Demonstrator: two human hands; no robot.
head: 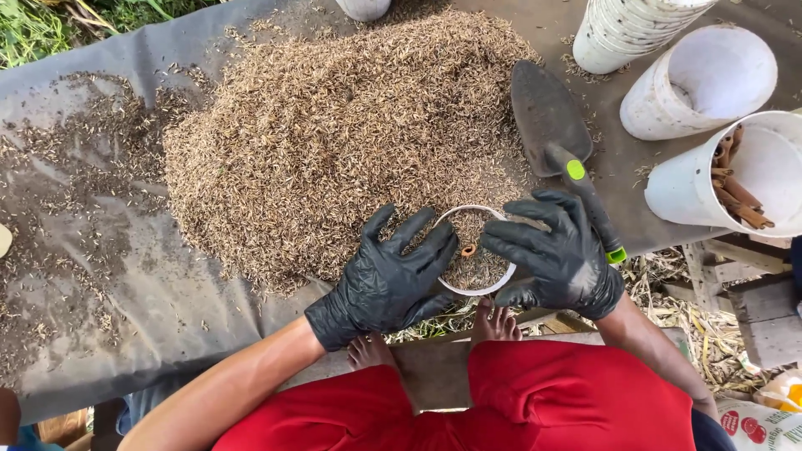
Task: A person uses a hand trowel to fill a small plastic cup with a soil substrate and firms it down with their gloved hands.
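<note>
- Outdoor work spot: grey tarp (125, 276) spread over a low platform, grass showing at the top-left corner, straw and wooden planks at the lower right.
- Big heap of brown husks (334, 134) lying mid-tarp, looser scatter trailing off to the left.
- Person in red clothing sitting at the tarp edge, bare toes peeking out below the hands, both hands in black gloves.
- Left hand (388, 280) pressing against the left side of a small white pot (474, 250), fingers spread over its rim.
- Right hand (555, 255) cupping the pot's right side, fingers curled on the rim; both hands are grasping the pot between them.
- Pot sitting at the near foot of the heap, already full of husks, with a small brown piece on top at the centre.
- Step looks like firming or levelling the fill; next move likely calls for a steady two-handed lift so nothing spills.
- Hand trowel (555, 134) with a green-tipped handle lying just right of the heap, handle running behind the right hand.
- Empty white pots (697, 79) tipped over at top right, one stacked set above; one pot (735, 179) holding brown rolled sticks.
</note>
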